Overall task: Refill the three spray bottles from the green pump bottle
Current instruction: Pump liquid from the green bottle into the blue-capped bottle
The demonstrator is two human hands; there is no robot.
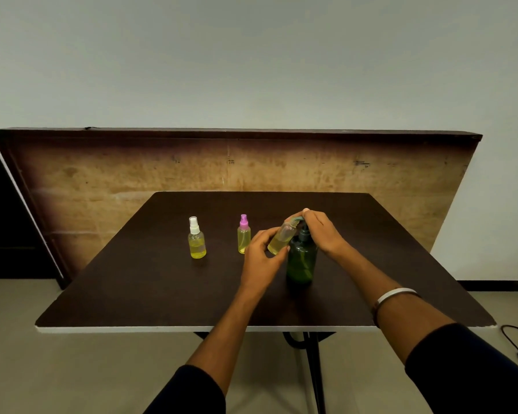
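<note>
My left hand [262, 252] grips the third spray bottle [281, 238], fingers curled round its lower body. It is tilted, base toward me and to the left, open neck up and to the right, so its long axis leans straight at the pump spout. There is yellow liquid in its lower part, the upper part looks clear. My right hand [320, 231] sits on top of the green bottle [301, 261], fingers wrapped over the pump head and pressing it; the green bottle stands upright on the table [132, 279], just right of the tilted one. Whether the neck is truly under the nozzle I cannot tell, my fingers hide the meeting point. That is what the next press depends on: the mouth must stay at the spout tip, or the liquid runs down the outside. The white-capped bottle [196, 239] and the pink-capped bottle [243, 234] stand farther left, both capped with yellow liquid inside, so I judge this the last refill
</note>
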